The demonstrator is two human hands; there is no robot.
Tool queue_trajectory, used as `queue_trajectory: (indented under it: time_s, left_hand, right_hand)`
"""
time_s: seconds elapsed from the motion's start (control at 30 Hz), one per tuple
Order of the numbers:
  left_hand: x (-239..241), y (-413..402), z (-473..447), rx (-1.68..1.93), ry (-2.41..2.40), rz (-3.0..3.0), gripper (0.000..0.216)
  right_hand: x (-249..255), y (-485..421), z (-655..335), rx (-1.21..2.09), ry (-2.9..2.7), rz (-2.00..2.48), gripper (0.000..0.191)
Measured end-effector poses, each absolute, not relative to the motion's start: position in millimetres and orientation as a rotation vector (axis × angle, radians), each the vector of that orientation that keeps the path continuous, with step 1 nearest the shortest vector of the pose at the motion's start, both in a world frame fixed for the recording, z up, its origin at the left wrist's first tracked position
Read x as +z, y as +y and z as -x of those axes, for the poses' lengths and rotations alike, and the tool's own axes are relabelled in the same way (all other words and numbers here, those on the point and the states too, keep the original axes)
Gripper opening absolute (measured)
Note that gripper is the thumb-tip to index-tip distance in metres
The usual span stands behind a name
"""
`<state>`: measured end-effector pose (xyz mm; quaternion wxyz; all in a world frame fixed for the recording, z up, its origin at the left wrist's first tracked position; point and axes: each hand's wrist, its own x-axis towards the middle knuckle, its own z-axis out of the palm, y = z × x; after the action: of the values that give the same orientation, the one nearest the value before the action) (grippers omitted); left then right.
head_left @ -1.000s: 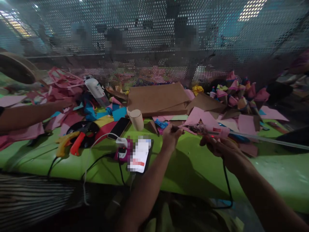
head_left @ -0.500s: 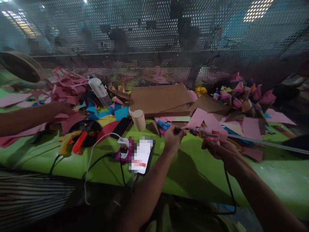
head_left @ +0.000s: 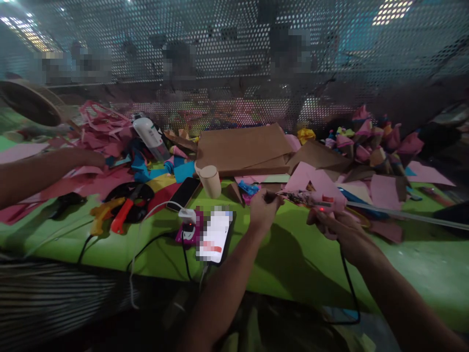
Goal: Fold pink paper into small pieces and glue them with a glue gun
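A pink hot glue gun points left over the green table, its small light glowing red. My right hand is wrapped around its handle from below. A long clear glue stick runs out of its back end. At the nozzle, my left hand is closed, fingertips pinched together; whatever they hold is too small and dark to make out. Pink paper sheets lie just behind the gun. Beside my left hand is a small blue twisted piece.
Left of my hands are a lit phone, a power socket with cables, a dark phone and a cardboard tube. Brown cardboard stands behind. A co-worker's arm reaches in near red- and yellow-handled tools.
My hands and the glue gun stay almost in place, the gun a touch further right. The co-worker's arm on the left has shifted slightly over the pink paper.
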<state>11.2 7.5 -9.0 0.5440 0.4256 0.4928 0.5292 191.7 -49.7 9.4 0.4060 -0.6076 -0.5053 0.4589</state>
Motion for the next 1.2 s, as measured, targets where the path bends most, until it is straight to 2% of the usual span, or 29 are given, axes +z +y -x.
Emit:
queue_trajectory:
  time_s: [0.23, 1.2]
  left_hand:
    - [-10.9, 10.0, -12.2, 1.235, 1.179, -0.990, 0.017]
    - [-17.0, 10.9, -11.9, 1.258, 1.130, -1.019, 0.018]
  right_hand:
    - [10.6, -48.7, -190.1, 1.142, -1.215, 1.545, 0.071]
    - [8.6, -51.9, -191.5, 1.096, -1.232, 1.529, 0.067]
